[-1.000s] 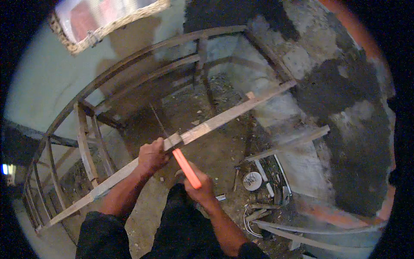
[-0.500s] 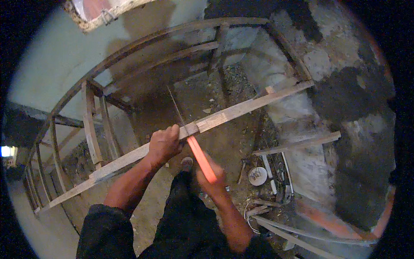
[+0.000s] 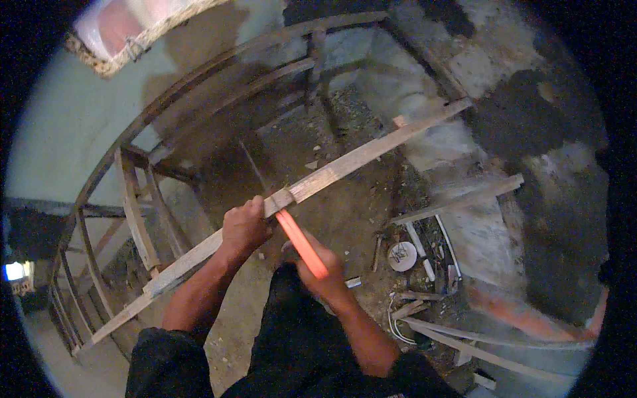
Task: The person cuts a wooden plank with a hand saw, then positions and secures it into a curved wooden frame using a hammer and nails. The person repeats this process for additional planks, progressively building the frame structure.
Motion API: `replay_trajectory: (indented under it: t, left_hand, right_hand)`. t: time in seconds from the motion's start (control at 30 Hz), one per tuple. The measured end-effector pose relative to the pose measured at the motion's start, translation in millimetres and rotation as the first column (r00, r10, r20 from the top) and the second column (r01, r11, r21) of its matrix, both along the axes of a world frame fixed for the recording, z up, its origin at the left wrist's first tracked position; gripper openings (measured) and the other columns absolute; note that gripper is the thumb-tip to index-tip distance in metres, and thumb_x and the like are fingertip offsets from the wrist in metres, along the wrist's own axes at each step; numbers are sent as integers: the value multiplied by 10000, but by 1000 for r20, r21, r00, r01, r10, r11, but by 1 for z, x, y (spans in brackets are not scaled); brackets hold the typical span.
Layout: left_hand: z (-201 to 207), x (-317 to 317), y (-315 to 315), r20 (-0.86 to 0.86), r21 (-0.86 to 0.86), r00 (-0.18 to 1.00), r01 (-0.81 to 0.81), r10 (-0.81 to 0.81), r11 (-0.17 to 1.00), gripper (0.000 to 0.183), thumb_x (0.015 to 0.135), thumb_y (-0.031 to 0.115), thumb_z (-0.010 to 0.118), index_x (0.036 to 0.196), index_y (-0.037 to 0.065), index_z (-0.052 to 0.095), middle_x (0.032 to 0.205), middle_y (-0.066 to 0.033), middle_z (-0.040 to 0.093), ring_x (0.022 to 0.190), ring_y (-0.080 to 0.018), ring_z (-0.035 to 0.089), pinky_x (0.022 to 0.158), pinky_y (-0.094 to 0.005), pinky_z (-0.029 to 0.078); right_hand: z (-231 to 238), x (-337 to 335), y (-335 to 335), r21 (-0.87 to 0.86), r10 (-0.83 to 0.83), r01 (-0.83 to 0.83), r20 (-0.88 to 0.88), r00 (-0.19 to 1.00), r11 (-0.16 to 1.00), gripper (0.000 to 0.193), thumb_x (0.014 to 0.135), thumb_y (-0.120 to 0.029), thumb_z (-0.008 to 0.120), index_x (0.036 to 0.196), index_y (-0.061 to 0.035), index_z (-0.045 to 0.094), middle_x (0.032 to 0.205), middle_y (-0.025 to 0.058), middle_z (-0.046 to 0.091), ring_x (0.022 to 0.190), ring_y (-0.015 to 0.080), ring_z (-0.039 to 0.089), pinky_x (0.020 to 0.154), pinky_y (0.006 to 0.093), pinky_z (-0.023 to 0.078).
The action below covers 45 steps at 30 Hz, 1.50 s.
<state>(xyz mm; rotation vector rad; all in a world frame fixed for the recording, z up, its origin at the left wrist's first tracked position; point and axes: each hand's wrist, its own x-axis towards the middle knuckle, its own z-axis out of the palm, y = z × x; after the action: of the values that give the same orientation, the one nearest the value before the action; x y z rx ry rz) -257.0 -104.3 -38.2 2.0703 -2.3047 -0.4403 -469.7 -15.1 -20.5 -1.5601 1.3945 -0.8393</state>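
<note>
My right hand [image 3: 324,268] is closed around the bright orange handle [image 3: 302,244] of a handsaw. The saw's thin blade [image 3: 253,162] crosses a wooden batten [image 3: 189,264] near its end and sticks out beyond it. That batten lies along the front rail [image 3: 358,159] of a long timber frame. Just left of the blade, my left hand [image 3: 245,225] grips the batten from above, fingers wrapped over it. Where the teeth meet the wood is too small to make out.
The timber frame's uprights [image 3: 138,212] stand at the left, with its back rail along a green wall [image 3: 86,132]. A loose plank [image 3: 458,202], a white round container [image 3: 402,256], white pipes [image 3: 419,252] and wood scraps lie at the right. A light-coloured tray-like object [image 3: 133,50] hangs at upper left.
The whole view has shifted and turned slightly. My right hand and the saw have moved only a little against the batten; my left hand keeps its hold on the wood.
</note>
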Motion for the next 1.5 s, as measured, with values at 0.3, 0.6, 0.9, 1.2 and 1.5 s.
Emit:
replay_trajectory:
  t: [0.3,0.6,0.9,1.2,1.5]
  left_hand:
    - [0,-1,4,3,-28,1000,28,-28,999,465,708,334,817,954,72,521,879,-165,682,750,-393,684,662,-499,543]
    - [4,-5,-1,5,-12,1000,-25,25,1000,472,687,290,820,978,62,527,912,-163,673,819,-380,684,701,-477,550]
    - [-4,1,-1,-37,-10,999,0,0,1000,496,700,316,818,997,71,505,904,-155,673,806,-385,683,692,-506,537]
    - [2,-4,2,-14,-63,1000,14,-15,998,448,713,298,797,969,62,515,885,-154,675,778,-366,698,662,-474,554]
    - [1,-8,-1,11,-91,1000,-2,3,996,388,717,285,789,921,69,539,874,-163,705,752,-375,698,667,-485,545]
  right_hand:
    - [96,-69,111,65,-59,68,-129,990,996,528,857,-33,615,1383,-52,566,1039,187,726,828,292,731,698,379,573]
    - [19,16,-26,55,-1,7,-115,993,998,596,819,-186,698,1382,-64,541,957,246,698,867,444,677,734,465,561]
    - [95,-79,108,153,42,-10,-206,978,988,515,838,-95,661,1348,-57,591,997,190,712,798,351,710,704,407,572]
    - [-16,3,-10,-32,-59,57,-62,996,998,506,828,-146,655,1324,-65,592,976,253,695,872,443,686,733,486,560]
    - [-77,5,-2,-280,-112,121,48,992,952,554,826,-93,666,1368,-46,560,1014,191,720,815,351,721,712,400,583]
